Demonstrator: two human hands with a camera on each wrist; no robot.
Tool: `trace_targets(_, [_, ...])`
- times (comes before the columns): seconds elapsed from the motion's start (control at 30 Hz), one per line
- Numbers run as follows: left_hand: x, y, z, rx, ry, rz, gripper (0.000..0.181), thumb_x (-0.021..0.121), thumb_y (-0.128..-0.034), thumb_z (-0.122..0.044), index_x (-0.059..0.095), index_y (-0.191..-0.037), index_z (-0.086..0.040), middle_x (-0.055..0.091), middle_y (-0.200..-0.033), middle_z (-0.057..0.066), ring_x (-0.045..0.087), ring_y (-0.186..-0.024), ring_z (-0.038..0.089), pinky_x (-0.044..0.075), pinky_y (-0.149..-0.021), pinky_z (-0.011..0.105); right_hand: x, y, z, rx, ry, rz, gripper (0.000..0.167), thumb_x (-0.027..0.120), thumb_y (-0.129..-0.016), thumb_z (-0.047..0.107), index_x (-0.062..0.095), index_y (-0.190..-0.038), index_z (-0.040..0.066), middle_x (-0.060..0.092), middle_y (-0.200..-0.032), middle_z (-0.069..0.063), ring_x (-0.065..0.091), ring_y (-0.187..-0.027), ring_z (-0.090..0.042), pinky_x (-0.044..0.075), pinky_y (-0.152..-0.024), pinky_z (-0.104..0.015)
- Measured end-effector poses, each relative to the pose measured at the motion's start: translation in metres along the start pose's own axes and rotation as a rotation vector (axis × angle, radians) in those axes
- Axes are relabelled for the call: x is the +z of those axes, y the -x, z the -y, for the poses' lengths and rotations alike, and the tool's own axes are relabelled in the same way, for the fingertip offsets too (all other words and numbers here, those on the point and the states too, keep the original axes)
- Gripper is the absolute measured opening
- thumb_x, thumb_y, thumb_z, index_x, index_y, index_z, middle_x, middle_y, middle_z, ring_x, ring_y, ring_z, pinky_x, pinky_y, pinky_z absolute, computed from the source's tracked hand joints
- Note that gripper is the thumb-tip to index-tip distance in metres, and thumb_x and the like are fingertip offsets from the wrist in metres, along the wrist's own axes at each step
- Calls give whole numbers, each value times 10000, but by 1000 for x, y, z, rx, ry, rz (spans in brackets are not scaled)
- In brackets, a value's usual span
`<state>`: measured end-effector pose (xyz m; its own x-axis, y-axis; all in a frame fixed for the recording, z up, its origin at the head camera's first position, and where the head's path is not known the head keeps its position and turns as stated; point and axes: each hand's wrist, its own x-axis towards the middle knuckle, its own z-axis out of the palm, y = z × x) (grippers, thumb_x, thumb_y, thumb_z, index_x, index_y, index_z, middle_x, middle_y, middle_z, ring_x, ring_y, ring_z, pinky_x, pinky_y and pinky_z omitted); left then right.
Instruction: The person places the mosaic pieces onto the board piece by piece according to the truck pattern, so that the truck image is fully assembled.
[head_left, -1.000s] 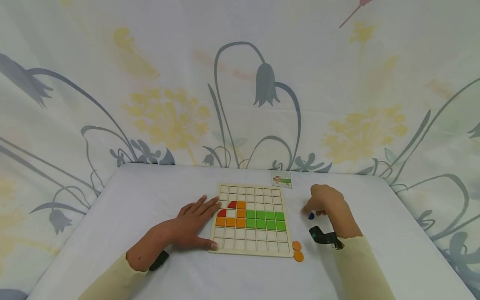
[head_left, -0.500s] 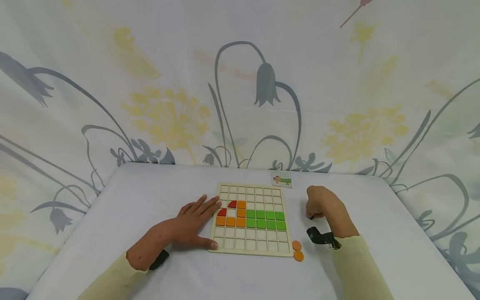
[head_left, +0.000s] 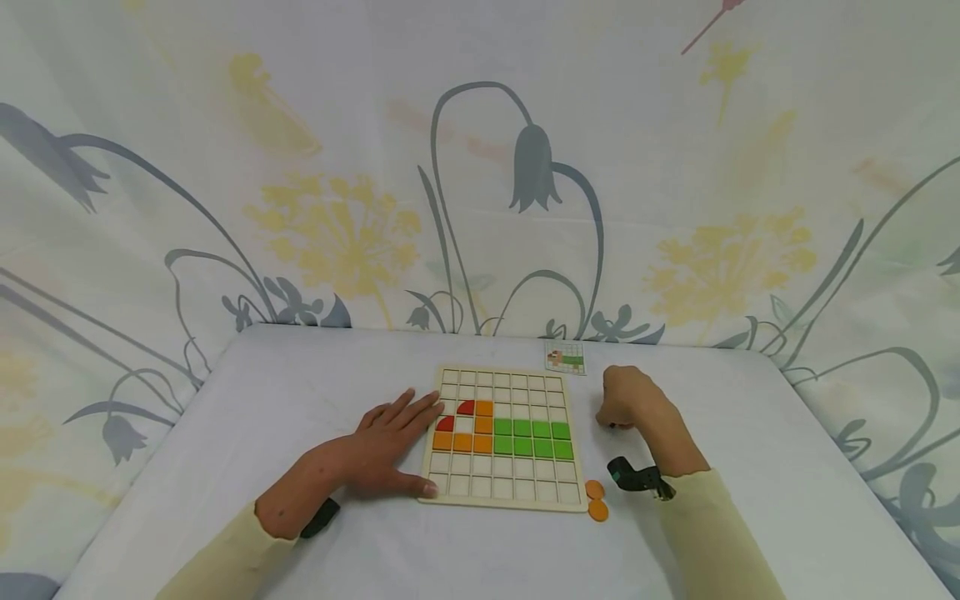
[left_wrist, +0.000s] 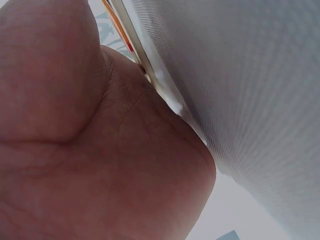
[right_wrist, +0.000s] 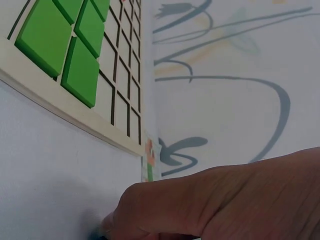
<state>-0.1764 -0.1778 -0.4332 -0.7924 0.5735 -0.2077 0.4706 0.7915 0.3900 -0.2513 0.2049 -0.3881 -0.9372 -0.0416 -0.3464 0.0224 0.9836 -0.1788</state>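
A wooden grid board (head_left: 502, 503) lies on the table, with green square tiles (head_left: 522, 449), orange tiles (head_left: 462, 442) and red quarter-round tiles (head_left: 466, 407) in its cells. Along the board's left edge rests my left hand (head_left: 382, 450), its fingers straight and the thumb on the near corner. To the right of the board, low over the tabletop, my right hand (head_left: 633, 404) pinches a small dark blue piece (head_left: 612, 426). In the right wrist view only a blurred bit of that piece (right_wrist: 97, 233) shows beneath the fingertips; the fingers hide the rest.
Two orange discs (head_left: 597, 510) lie by the board's near right corner. A small picture card (head_left: 565, 358) lies behind its far right corner. A flower-patterned cloth (head_left: 480, 167) hangs along the table's back edge.
My right hand has closed its fingers over the dark blue piece and shifted a little left, toward the board, with it. My left hand has stayed in place.
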Motion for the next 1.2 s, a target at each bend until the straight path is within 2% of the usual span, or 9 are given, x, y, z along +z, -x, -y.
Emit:
trace_targets(0.17, [1,0,0,2,-1,0,1133,711,-891,-726,156,-1724,-195,54,-1798,-9,-32,-1650,344,118,-1270,615,-2,2,0,-20,-23,-26,111,743,-870,53,661,-900,-17,638,-760,-89,616,-633,-196,486,-560,-282])
trace_targets(0.3, [1,0,0,3,1,2,1132,711,-893,-725,155,-1724,-193,54,-1798,-4,-35,-1649,347,115,-1269,620,-6,7,0,16,-38,31,185,781,-879,118,645,-922,0,622,-740,-78,613,-622,-193,479,-560,-279])
trace_targets(0.47, [0,-1,0,-2,-1,2,1134,711,-888,-730,158,-1724,-199,52,-1799,-7,-38,-1650,345,109,-1271,621,-9,12,-1,119,-16,155,461,878,-867,175,623,-1174,-56,647,-734,-95,635,-617,-202,498,-573,-287])
trace_targets(0.57, [0,-1,0,-4,-2,3,1137,711,-886,-732,157,-1724,-201,49,-1799,-11,-41,-1650,344,107,-1271,620,-9,10,-2,118,-19,186,552,878,-865,113,584,-1284,-93,657,-803,-119,659,-641,-196,531,-601,-282])
trace_targets(0.67, [0,-1,0,-4,0,3,1141,711,-884,-735,156,-1725,-199,49,-1799,-9,-44,-1649,345,106,-1271,621,-8,7,-1,77,5,192,411,836,-867,52,614,-1186,-83,644,-832,-118,652,-636,-180,530,-600,-268])
trace_targets(0.77, [0,-1,0,-6,-2,2,1143,712,-882,-735,156,-1724,-200,50,-1799,-8,-42,-1649,348,107,-1271,623,-5,4,-1,47,36,197,238,801,-855,41,636,-1016,-17,638,-813,-106,631,-624,-172,512,-583,-257])
trace_targets(0.83, [0,-1,0,-9,-3,3,1144,712,-881,-736,153,-1725,-202,48,-1799,-10,-42,-1649,348,107,-1271,623,-4,3,-1,33,46,195,188,790,-846,51,636,-947,11,636,-791,-93,622,-618,-168,500,-577,-252])
trace_targets(1.07, [1,-1,0,-9,1,6,1145,714,-880,-735,153,-1725,-204,50,-1799,-8,-42,-1649,345,106,-1272,625,-5,7,2,-32,-13,130,164,791,-863,71,634,-874,25,654,-734,-83,637,-609,-174,516,-577,-262])
trace_targets(1.2, [-1,0,-1,-13,1,7,1144,722,-879,-726,156,-1725,-205,52,-1799,-9,-39,-1650,345,105,-1272,627,-7,13,11,-162,-74,45,154,796,-863,63,648,-820,54,663,-726,-66,650,-602,-176,525,-592,-296])
